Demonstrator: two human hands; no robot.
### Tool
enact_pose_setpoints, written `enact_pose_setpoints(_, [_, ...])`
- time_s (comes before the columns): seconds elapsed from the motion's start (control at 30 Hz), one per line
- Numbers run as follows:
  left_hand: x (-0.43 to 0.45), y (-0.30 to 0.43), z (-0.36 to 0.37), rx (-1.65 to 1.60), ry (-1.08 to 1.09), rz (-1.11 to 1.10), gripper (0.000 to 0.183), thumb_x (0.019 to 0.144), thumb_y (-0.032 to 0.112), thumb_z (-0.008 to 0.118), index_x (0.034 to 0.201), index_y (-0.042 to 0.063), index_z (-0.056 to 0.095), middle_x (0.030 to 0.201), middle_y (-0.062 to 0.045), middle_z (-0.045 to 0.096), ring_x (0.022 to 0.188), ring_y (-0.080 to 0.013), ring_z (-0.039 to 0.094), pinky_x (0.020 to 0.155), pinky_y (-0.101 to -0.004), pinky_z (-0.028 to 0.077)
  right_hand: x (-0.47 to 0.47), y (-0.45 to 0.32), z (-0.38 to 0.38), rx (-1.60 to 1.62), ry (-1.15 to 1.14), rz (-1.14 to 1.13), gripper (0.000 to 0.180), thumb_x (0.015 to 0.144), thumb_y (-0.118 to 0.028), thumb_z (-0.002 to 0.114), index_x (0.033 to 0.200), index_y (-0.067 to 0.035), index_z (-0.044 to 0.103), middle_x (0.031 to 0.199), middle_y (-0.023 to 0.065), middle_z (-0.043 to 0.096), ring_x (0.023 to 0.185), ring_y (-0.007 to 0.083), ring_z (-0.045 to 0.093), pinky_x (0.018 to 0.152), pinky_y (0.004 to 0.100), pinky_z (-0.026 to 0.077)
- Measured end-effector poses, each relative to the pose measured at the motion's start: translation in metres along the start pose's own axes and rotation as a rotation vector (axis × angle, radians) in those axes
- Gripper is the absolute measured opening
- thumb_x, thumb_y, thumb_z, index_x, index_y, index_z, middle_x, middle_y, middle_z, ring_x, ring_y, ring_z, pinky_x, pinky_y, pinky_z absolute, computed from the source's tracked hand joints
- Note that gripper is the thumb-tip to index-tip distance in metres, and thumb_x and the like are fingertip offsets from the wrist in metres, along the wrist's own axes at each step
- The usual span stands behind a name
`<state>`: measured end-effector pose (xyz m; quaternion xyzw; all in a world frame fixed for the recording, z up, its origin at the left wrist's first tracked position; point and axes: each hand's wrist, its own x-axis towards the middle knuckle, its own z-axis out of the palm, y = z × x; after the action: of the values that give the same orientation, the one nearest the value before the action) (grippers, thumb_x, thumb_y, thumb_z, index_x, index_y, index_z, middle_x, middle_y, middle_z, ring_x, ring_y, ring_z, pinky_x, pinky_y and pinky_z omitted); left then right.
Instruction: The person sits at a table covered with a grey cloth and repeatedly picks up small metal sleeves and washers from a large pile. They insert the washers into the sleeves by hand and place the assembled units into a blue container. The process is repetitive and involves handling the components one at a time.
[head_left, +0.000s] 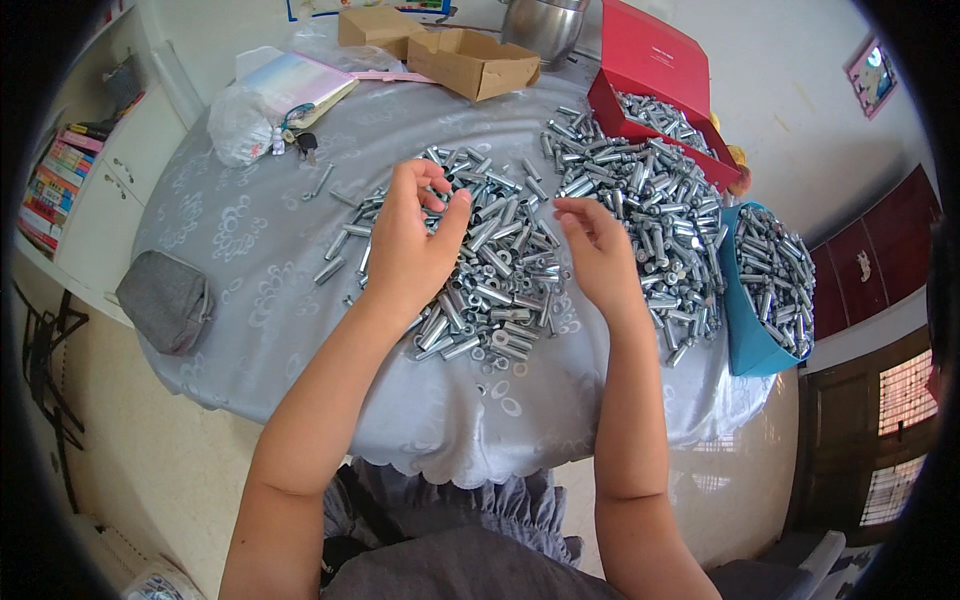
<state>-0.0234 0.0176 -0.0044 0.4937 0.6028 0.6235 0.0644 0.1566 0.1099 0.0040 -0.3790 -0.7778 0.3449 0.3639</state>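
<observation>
My left hand (420, 232) is over the left part of a pile of loose metal sleeves, nuts and washers (491, 292), its fingers curled and apart with nothing visible between them. Across the pile's right edge, my right hand (600, 251) has its thumb near its bent fingers; whether it holds a small part I cannot tell. To its right lies a larger heap of metal expansion bolts (675, 217). More bolts fill an open red box (637, 135) behind that heap and a blue container (742, 330) at the table's right edge.
A grey pouch (165, 300) lies at the table's left edge. Towards the back are a plastic bag (238, 127), a pastel notebook (300, 79), keys (307, 145), an open cardboard box (476, 64) and a metal pot (545, 30). A grey patterned cloth (262, 240) covers the table.
</observation>
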Motion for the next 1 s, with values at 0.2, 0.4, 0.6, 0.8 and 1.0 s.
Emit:
enact_pose_setpoints(0.2, [0.000,0.001,-0.001,0.014,0.009,0.024,0.025,0.082,0.013,0.062,0.100,0.007,0.046,0.088,-0.002,0.055,0.074,-0.0097,0.048,0.068,-0.0259,0.038,-0.003,0.015,-0.010,-0.612,0.176,-0.022,0.020,0.080,-0.011,0.052,0.098,-0.005,0.061,0.108,0.0136,0.058,0.112,0.0361,0.041,0.094,0.0491,0.028])
enact_pose_setpoints(0.4, [0.001,0.005,-0.003,-0.037,0.027,0.027,0.022,0.082,0.013,0.062,0.097,0.006,0.048,0.087,-0.001,0.055,0.073,-0.0089,0.048,0.068,-0.0244,0.038,-0.005,0.032,-0.006,-0.855,0.176,-0.077,0.035,0.078,-0.012,0.053,0.111,-0.001,0.051,0.120,0.0158,0.049,0.115,0.0361,0.040,0.097,0.0482,0.026])
enact_pose_setpoints(0.6, [0.001,0.003,-0.002,-0.059,0.032,0.046,0.021,0.082,0.012,0.061,0.098,0.006,0.048,0.087,-0.001,0.055,0.073,-0.0080,0.048,0.067,-0.0242,0.038,0.000,0.042,-0.005,-0.966,0.170,-0.103,0.039,0.076,-0.008,0.051,0.114,-0.001,0.049,0.118,0.0157,0.049,0.111,0.0336,0.044,0.092,0.0467,0.034])
enact_pose_setpoints(0.8, [0.001,0.001,-0.002,-0.074,0.014,0.027,0.021,0.082,0.011,0.061,0.098,0.006,0.048,0.087,-0.001,0.055,0.074,-0.0078,0.048,0.067,-0.0237,0.038,-0.001,0.043,-0.003,-1.001,0.093,-0.109,0.032,0.076,-0.009,0.051,0.107,-0.002,0.052,0.113,0.0144,0.050,0.098,0.0337,0.049,0.082,0.0439,0.042])
enact_pose_setpoints(1.0, [0.000,0.001,-0.001,-0.088,-0.004,0.018,0.020,0.083,0.012,0.060,0.098,0.006,0.048,0.088,-0.001,0.055,0.074,-0.0077,0.049,0.066,-0.0231,0.039,0.000,0.037,-0.005,-0.946,0.048,-0.045,0.031,0.077,-0.017,0.059,0.104,-0.002,0.052,0.111,0.0131,0.051,0.095,0.0344,0.050,0.078,0.0432,0.046])
